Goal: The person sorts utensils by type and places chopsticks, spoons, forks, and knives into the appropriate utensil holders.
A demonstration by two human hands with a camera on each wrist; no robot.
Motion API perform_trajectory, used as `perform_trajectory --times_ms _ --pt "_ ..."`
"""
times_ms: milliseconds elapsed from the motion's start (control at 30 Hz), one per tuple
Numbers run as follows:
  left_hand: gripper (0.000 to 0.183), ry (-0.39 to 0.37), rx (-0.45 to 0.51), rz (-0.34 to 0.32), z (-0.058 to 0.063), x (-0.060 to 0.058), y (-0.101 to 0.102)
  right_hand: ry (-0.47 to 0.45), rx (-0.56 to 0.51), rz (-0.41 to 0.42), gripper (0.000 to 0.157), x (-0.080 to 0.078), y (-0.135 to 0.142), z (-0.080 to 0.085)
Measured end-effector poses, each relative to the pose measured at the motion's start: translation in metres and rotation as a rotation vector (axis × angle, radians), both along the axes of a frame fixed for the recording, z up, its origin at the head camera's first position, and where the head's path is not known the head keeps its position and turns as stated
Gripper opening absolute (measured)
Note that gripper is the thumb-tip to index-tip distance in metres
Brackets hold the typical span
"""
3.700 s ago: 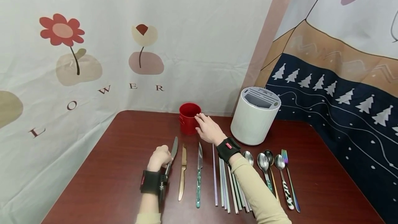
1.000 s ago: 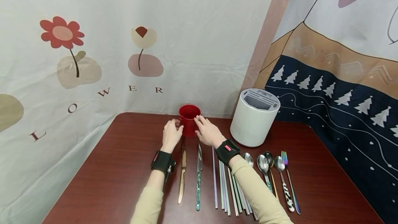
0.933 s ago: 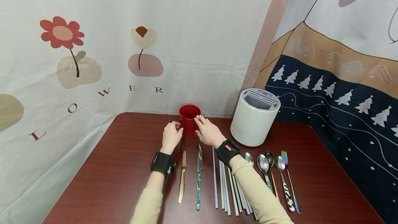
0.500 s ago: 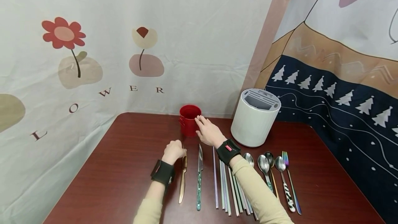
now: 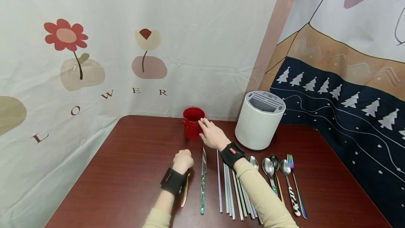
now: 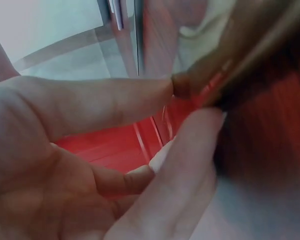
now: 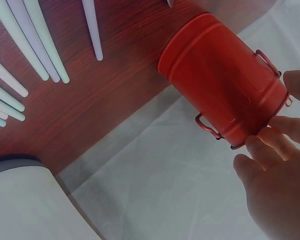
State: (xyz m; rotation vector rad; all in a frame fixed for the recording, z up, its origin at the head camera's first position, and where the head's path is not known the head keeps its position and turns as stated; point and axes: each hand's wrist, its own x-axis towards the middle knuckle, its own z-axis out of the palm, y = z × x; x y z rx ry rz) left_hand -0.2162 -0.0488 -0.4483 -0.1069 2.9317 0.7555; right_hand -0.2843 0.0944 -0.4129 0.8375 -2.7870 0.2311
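Observation:
My left hand is over the gold-coloured table knife, its handle showing below the wrist. In the left wrist view, thumb and forefinger pinch the blurred gold knife. My right hand reaches to the red cup, fingers fairly straight and resting at the right side of its rim. The right wrist view shows those fingertips along the mouth of the upright cup, which has small wire handles. A knife with a green patterned handle lies right of the left hand.
Several metallic chopsticks lie partly under the right forearm. Right of them are several spoons and a rainbow-coloured fork. A white cylindrical holder with slots stands at the back right. A printed cloth hangs behind the table.
The left hand first gripped a silver knife, then reached the cup; that knife is out of sight now. It has since come back to the gold knife. The right hand has stayed at the cup.

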Motion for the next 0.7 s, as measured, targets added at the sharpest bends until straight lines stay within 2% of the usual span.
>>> perform_trajectory --times_ms 267,467,600,700 --pt "0.012 -0.04 0.072 0.003 -0.001 0.0 -0.005 0.004 0.014 -0.001 0.053 -0.001 0.001 -0.002" --pt "0.015 -0.062 0.165 -0.02 0.003 -0.002 -0.013 0.007 0.005 0.004 0.053 -0.003 0.001 -0.004" --pt "0.018 -0.024 0.191 -0.028 0.009 -0.004 -0.017 0.019 0.006 0.005 0.053 -0.004 0.001 -0.004" --pt "0.019 0.041 0.219 -0.038 0.015 -0.003 -0.02 0.027 0.01 0.002 0.053 -0.004 0.0 -0.004"
